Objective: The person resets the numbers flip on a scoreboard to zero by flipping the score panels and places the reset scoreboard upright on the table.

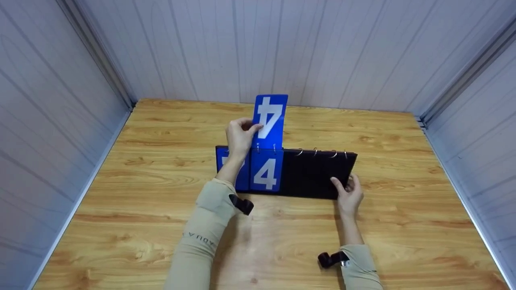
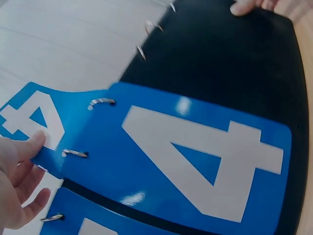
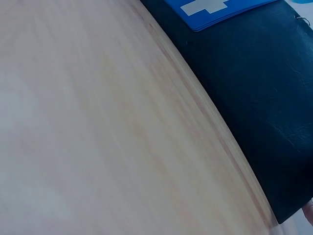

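Observation:
A black flip scoreboard [image 1: 308, 175] stands tilted on the table, with metal rings along its top edge. My left hand [image 1: 239, 139] pinches the left edge of a raised blue card [image 1: 276, 131], whose white 4 appears upside down. Below it, another blue card [image 1: 265, 171] with a 4 lies against the board; both hang on rings [image 2: 101, 102]. A further blue number card [image 1: 243, 179] at the far left is partly hidden by my left wrist. My right hand [image 1: 350, 197] grips the board's lower right edge, thumb on the front. Only a fingertip [image 3: 308, 210] shows in the right wrist view.
The wood-grain table [image 1: 161, 169] spreads out around the board. Pale panelled walls [image 1: 258, 48] enclose its back and both sides. Bare rings [image 1: 315, 152] line the top of the board's right half.

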Demonstrator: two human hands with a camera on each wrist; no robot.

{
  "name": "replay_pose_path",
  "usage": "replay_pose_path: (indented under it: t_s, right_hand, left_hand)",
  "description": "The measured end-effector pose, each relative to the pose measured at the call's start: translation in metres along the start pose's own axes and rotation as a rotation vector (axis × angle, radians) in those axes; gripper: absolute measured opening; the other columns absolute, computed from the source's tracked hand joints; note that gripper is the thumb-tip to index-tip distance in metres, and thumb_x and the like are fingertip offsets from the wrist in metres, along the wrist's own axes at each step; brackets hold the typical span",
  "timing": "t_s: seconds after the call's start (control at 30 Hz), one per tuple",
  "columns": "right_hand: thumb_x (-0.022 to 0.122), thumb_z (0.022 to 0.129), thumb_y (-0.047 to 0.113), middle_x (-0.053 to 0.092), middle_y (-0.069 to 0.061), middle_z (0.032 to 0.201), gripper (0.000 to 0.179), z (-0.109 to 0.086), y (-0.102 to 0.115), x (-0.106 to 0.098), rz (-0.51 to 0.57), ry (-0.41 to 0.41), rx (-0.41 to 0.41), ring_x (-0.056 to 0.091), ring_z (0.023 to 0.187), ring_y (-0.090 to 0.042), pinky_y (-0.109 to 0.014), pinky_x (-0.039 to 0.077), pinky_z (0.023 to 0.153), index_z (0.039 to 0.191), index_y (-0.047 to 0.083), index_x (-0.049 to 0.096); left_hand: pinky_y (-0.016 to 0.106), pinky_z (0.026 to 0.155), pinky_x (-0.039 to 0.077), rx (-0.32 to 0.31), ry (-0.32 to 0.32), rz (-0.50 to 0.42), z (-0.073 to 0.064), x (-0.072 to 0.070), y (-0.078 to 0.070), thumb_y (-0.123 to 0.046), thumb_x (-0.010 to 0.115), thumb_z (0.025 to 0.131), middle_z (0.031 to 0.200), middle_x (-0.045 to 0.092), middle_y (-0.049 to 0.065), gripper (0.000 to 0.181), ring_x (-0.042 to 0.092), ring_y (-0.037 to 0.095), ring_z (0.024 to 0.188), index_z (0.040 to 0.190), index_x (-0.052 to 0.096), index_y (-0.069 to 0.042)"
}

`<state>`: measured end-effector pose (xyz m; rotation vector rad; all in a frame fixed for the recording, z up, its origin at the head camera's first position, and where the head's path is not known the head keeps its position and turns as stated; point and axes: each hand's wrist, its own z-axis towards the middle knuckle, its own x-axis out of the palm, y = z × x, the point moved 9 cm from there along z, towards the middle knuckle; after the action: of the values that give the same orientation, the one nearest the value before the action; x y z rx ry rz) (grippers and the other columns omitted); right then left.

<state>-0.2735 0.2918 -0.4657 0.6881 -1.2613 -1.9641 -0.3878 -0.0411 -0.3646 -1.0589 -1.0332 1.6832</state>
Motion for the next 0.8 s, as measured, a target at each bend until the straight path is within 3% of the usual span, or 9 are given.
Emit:
replay_pose_path:
  t_s: [0.1,0.23,0.37,0.47,0.6,0.8]
  right_hand:
    - [0.072,0.069,-0.005,0.057,-0.022,0.072,0.031,0.0,0.0,0.0,0.004,-0.002,-0.005,0.053,0.06,-0.008,-0.015,0.042,0.057,0.095,-0.012,0.056]
    - [0.072,0.069,-0.006,0.057,-0.022,0.071,0.031,0.001,0.0,0.0,0.002,-0.003,-0.016,0.053,0.061,-0.008,-0.014,0.042,0.057,0.095,-0.013,0.056]
    - [0.071,0.069,-0.006,0.057,-0.022,0.071,0.031,0.002,0.001,0.0,0.005,0.002,-0.02,0.053,0.061,-0.009,-0.015,0.043,0.058,0.095,-0.013,0.056]
    - [0.072,0.069,-0.006,0.057,-0.022,0.071,0.032,0.003,0.001,-0.001,0.002,0.002,-0.017,0.053,0.061,-0.01,-0.015,0.042,0.057,0.095,-0.013,0.056]
    - [0.072,0.069,-0.005,0.057,-0.021,0.071,0.032,0.003,0.0,-0.002,-0.002,-0.002,-0.003,0.052,0.06,-0.01,-0.014,0.041,0.056,0.096,-0.012,0.056]
    - [0.072,0.069,-0.005,0.056,-0.019,0.071,0.032,0.002,-0.001,-0.003,-0.006,-0.006,0.009,0.052,0.062,-0.01,-0.014,0.042,0.057,0.096,-0.012,0.056]
  left_hand:
    - [0.023,0.064,0.047,-0.046,0.029,0.069,0.005,0.006,0.009,-0.014,0.069,0.077,0.081,0.064,0.006,0.018,0.057,0.014,0.072,0.091,0.068,-0.002]
    - [0.024,0.061,0.046,-0.062,0.06,0.241,0.009,0.009,0.014,-0.017,0.07,0.076,0.077,0.063,0.004,0.022,0.056,0.013,0.069,0.093,0.068,-0.003]
    - [0.027,0.06,0.046,-0.023,0.065,0.411,0.009,0.009,0.012,-0.023,0.07,0.077,0.081,0.064,0.005,0.031,0.057,0.014,0.07,0.1,0.066,-0.003]
    - [0.029,0.065,0.047,0.044,0.035,0.486,0.004,0.007,0.006,-0.024,0.069,0.077,0.089,0.064,0.008,0.035,0.058,0.017,0.077,0.104,0.064,-0.002]
    - [0.031,0.071,0.046,0.18,-0.053,0.475,-0.008,0.002,-0.008,-0.018,0.068,0.079,0.093,0.062,0.01,0.028,0.058,0.021,0.084,0.1,0.065,-0.001]
    - [0.03,0.074,0.047,0.361,-0.159,0.329,-0.037,-0.007,-0.022,-0.008,0.063,0.081,0.094,0.06,0.01,0.016,0.057,0.022,0.087,0.095,0.064,0.0]
